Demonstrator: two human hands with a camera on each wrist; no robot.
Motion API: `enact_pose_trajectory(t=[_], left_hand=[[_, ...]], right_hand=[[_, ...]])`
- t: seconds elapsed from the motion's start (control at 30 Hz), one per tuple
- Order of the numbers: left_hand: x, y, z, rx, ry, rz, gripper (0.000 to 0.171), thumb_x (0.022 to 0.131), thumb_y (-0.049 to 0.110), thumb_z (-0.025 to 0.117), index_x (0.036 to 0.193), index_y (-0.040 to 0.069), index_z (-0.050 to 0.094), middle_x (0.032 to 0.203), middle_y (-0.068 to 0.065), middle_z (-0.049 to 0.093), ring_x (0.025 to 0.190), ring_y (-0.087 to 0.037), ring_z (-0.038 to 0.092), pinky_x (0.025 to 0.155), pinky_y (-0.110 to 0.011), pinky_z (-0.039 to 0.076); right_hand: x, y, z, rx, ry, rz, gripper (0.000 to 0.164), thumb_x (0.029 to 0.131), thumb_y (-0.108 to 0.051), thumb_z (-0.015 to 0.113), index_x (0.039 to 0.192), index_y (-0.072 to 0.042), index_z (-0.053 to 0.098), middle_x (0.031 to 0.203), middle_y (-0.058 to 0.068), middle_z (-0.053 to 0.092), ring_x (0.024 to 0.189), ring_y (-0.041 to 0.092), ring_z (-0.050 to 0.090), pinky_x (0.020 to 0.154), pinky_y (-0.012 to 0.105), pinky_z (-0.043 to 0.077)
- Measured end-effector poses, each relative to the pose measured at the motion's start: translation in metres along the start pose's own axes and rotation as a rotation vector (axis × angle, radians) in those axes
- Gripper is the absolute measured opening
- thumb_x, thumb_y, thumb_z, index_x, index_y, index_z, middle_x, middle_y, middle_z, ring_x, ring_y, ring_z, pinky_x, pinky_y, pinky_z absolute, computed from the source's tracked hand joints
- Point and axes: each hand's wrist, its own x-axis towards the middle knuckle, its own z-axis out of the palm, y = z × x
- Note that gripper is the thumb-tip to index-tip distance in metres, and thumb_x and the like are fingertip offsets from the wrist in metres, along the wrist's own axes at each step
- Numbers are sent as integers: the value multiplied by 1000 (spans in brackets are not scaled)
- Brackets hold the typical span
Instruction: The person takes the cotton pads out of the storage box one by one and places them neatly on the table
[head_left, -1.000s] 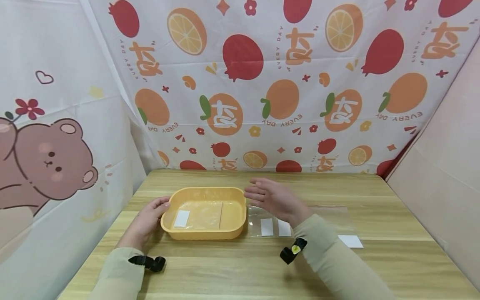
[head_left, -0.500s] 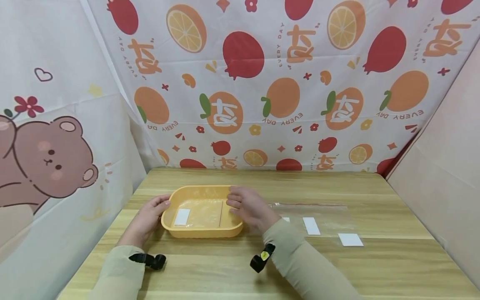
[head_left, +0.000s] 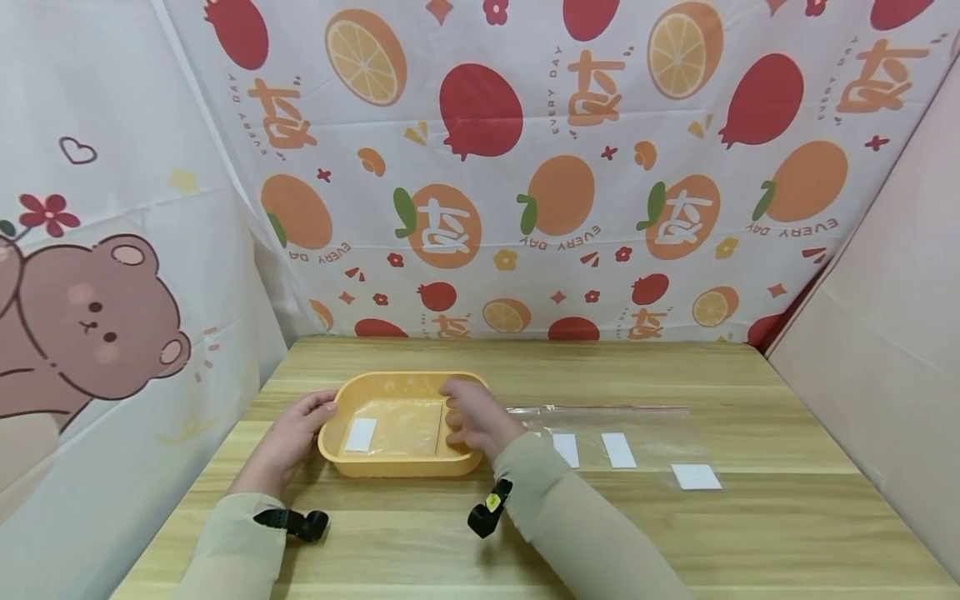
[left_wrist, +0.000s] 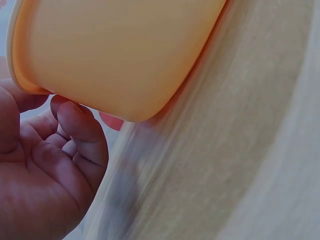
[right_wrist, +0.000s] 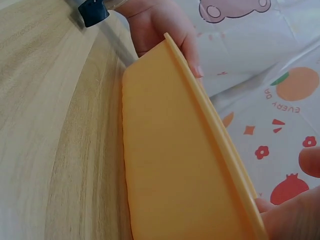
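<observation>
A yellow plastic basin (head_left: 397,468) stands on the wooden table, left of the middle. Inside it lies a clear zip bag (head_left: 405,425) with a white label (head_left: 362,435) at its left end. My left hand (head_left: 296,429) grips the basin's left end; in the left wrist view, its fingers (left_wrist: 82,122) curl below the rim. My right hand (head_left: 480,417) reaches over the right end, fingers down inside the basin near the bag's seal line. In the right wrist view, my right thumb (right_wrist: 311,161) stands apart from the fingers, and the basin wall (right_wrist: 175,150) hides what the fingertips touch.
Right of the basin, several clear zip bags (head_left: 652,425) lie flat and overlap, with white labels (head_left: 618,450) showing. My right sleeve (head_left: 555,492) covers part of them. A fruit-print cloth (head_left: 480,208) hangs along the table's back edge.
My right hand has moved left from beside the basin's right rim to over its inside, uncovering more of the bags on the table. My left hand and the basin have stayed put.
</observation>
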Motion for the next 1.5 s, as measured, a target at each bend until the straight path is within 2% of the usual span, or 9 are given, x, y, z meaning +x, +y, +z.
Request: enact_pose_trajectory(t=[0.13, 0.33, 0.63, 0.93, 1.23, 1.4, 1.5], left_hand=[[0, 1, 0, -7, 3, -7, 56, 111, 31, 43, 154, -3, 33, 151, -27, 38, 107, -7, 59, 84, -27, 55], [-1, 1, 1, -16, 9, -4, 55, 111, 29, 43, 153, -4, 33, 151, -28, 38, 106, -7, 59, 84, -27, 55], [-1, 1, -2, 0, 7, -12, 55, 111, 30, 42, 154, -2, 33, 152, -26, 37, 108, -8, 58, 85, -28, 55], [-1, -2, 1, -2, 11, -24, 54, 112, 28, 40, 155, -2, 31, 152, -27, 37, 108, -10, 58, 83, -28, 55], [-2, 2, 2, 17, 12, -16, 55, 111, 32, 43, 154, -1, 34, 152, -26, 37, 110, -11, 57, 84, -27, 55], [-3, 0, 2, 14, 9, -9, 55, 111, 31, 42, 154, -3, 33, 152, -27, 37, 109, -9, 57, 84, -27, 55], [-3, -2, 2, 9, 8, -10, 55, 111, 30, 42, 154, -3, 32, 152, -26, 37, 107, -7, 58, 84, -26, 54]], right_hand=[[3, 0, 5, -40, 24, 9, 73, 97, -18, 53, 157, 6, 21, 160, 35, 14, 144, 56, 16, 108, 73, 24], [4, 4, 9, -42, 44, -1, 71, 98, -17, 53, 157, 7, 21, 158, 35, 21, 143, 55, 22, 108, 72, 25], [5, 7, 13, 19, 84, -7, 76, 96, -16, 55, 158, 5, 17, 160, 35, 13, 145, 52, 18, 110, 70, 24], [14, 13, 15, 42, 80, 5, 78, 98, -16, 54, 158, 7, 10, 159, 37, 14, 140, 51, 33, 109, 64, 33], [17, 13, 14, 90, 127, 28, 73, 97, -15, 57, 158, 5, 21, 155, 37, 25, 134, 43, 45, 101, 64, 42], [20, 15, 14, 116, 142, 30, 70, 97, -11, 59, 155, 7, 26, 152, 36, 29, 132, 44, 44, 95, 56, 51], [21, 18, 14, 92, 109, 36, 69, 97, -11, 58, 154, 9, 26, 149, 39, 34, 131, 46, 46, 94, 52, 52]])
